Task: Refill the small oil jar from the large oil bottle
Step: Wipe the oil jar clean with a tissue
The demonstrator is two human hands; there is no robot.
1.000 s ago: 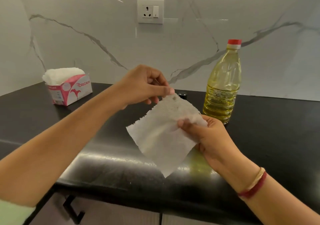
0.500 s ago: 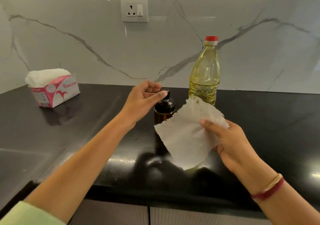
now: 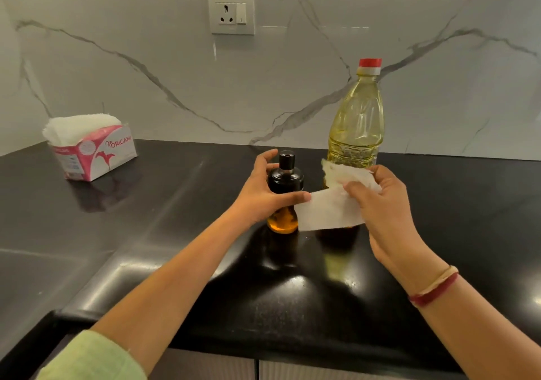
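Note:
A small oil jar (image 3: 285, 179) with a black cap and amber glass stands upright on the black counter (image 3: 146, 218). My left hand (image 3: 260, 193) grips it around the middle, thumb across the front. To its right, behind my right hand, stands the large oil bottle (image 3: 357, 122), clear plastic with yellow oil and a red cap, closed. My right hand (image 3: 380, 201) pinches a white paper tissue (image 3: 328, 210), which hangs just right of the jar and covers the big bottle's base.
A pink and white tissue box (image 3: 93, 152) sits at the back left of the counter. A marble wall with a power socket (image 3: 231, 12) rises behind. The counter's front edge runs above cabinet doors (image 3: 234, 368).
My left hand let go of the tissue, reached forward and closed around the small jar. My right hand gathered the tissue and brought it next to the jar.

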